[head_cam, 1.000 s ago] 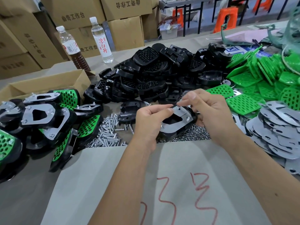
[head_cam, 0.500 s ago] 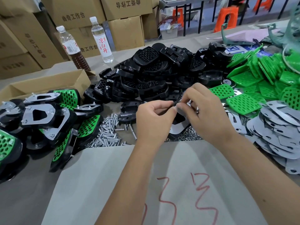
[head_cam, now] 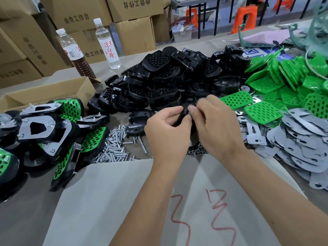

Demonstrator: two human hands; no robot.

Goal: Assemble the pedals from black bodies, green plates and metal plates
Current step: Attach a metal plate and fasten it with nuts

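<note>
Between my two hands sits the pedal (head_cam: pixel 184 112) — mostly hidden, only a bit of black showing. My left hand (head_cam: pixel 166 132) curls round its near side, thumb and forefinger pinching the edge; my right hand (head_cam: pixel 218 126) grips the other side, fingertips meeting the left's. Beyond my knuckles rises the heap of black bodies (head_cam: pixel 163 82). Right of my right hand lie green plates (head_cam: pixel 262 112) and metal plates (head_cam: pixel 301 139) — left of my left hand, loose screws (head_cam: pixel 113 146) and finished pedals (head_cam: pixel 42 132).

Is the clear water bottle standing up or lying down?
Standing up. The clear bottle is upright on the table, white cap on top, beside the brown-drink bottle.
</note>
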